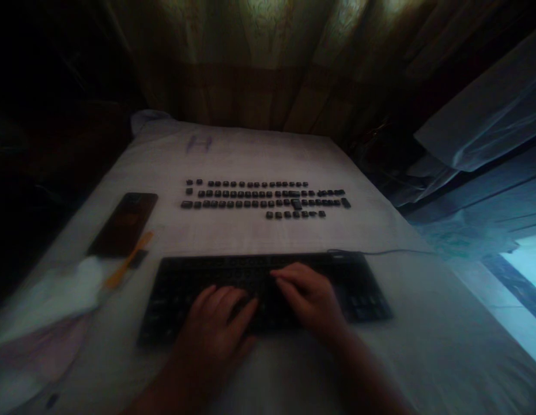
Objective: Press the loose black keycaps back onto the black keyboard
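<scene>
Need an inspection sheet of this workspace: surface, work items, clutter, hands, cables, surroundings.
Surface: pale cloth, purple H-shaped mark near the far edge.
Work items: dark keyboard in front of the person; small black keycaps laid out in rows beyond it.
Clutter: dark phone, orange tool and crumpled white material, all at left.
Hands: left hand over the keyboard, fingers spread; right hand on it, fingertips together, any held part too blurred to tell.
Cables: one thin cable, running right from the keyboard's far edge.
Surroundings: patterned curtain behind; dim light.
</scene>
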`<action>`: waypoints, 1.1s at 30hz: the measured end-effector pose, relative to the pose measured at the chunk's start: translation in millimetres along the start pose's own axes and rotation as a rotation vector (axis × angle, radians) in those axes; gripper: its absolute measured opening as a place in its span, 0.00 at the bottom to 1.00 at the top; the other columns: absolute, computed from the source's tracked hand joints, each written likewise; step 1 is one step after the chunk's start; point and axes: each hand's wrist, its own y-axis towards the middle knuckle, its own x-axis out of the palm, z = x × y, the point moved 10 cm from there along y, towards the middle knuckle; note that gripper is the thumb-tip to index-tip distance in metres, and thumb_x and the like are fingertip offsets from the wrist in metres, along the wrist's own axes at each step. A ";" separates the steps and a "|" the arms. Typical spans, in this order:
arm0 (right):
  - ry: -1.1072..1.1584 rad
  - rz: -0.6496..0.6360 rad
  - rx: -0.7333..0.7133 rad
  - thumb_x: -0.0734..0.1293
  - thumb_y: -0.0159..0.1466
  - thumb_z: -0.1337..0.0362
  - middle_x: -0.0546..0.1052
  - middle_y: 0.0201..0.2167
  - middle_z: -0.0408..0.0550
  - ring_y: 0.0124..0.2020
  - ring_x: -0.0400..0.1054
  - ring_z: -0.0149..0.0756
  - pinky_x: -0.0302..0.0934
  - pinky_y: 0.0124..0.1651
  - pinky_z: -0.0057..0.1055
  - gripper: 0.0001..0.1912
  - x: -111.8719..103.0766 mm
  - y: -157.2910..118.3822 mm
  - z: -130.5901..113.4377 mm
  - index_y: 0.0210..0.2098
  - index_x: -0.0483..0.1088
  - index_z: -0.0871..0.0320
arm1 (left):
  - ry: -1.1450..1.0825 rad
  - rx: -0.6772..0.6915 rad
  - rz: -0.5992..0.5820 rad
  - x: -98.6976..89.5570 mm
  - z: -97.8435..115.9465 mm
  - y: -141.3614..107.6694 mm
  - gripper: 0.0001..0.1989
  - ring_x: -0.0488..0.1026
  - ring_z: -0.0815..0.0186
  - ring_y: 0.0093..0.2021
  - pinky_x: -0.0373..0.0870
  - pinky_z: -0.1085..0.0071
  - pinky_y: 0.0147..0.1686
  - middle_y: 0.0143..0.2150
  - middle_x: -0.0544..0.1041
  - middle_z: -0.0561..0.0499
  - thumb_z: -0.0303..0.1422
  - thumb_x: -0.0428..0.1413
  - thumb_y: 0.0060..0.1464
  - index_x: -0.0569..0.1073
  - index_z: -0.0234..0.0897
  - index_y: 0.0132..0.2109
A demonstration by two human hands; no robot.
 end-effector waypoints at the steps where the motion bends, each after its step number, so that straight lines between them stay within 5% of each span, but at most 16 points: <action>1: 0.004 0.012 -0.010 0.66 0.63 0.70 0.80 0.30 0.46 0.32 0.75 0.34 0.71 0.36 0.30 0.11 -1.1 0.2 -0.7 0.39 0.80 0.54 | -0.004 -0.002 -0.001 0.4 -0.5 -0.7 0.15 0.73 0.54 0.51 0.68 0.51 0.55 0.50 0.77 0.44 0.34 0.50 0.66 0.75 0.38 0.55; 19: -0.043 0.058 -0.014 0.66 0.63 0.70 0.80 0.30 0.46 0.31 0.75 0.34 0.71 0.35 0.28 0.10 -13.6 4.3 4.3 0.38 0.80 0.55 | -0.005 -0.026 0.107 5.3 -2.1 -9.4 0.17 0.71 0.54 0.52 0.68 0.49 0.55 0.50 0.76 0.44 0.33 0.45 0.68 0.75 0.40 0.55; 25: -0.056 0.071 -0.013 0.66 0.63 0.70 0.80 0.30 0.47 0.32 0.76 0.34 0.71 0.37 0.28 0.10 -15.4 4.8 7.3 0.37 0.80 0.56 | 0.025 0.034 0.048 4.7 1.8 -6.5 0.16 0.73 0.56 0.51 0.69 0.53 0.54 0.51 0.76 0.45 0.32 0.49 0.66 0.74 0.40 0.56; 29: -0.068 0.076 -0.003 0.66 0.63 0.69 0.81 0.31 0.48 0.32 0.76 0.35 0.71 0.37 0.28 0.10 -13.7 4.9 10.6 0.37 0.81 0.56 | 0.044 -0.021 0.200 4.7 -4.3 -15.5 0.15 0.72 0.55 0.50 0.67 0.52 0.55 0.50 0.76 0.45 0.33 0.49 0.65 0.75 0.42 0.54; 33: -0.102 0.043 0.006 0.65 0.63 0.68 0.81 0.31 0.49 0.33 0.77 0.36 0.71 0.38 0.29 0.11 -11.0 8.7 13.3 0.37 0.80 0.57 | 0.123 0.072 0.215 11.6 -2.9 -19.1 0.16 0.73 0.56 0.50 0.69 0.56 0.53 0.50 0.76 0.46 0.33 0.49 0.63 0.75 0.43 0.55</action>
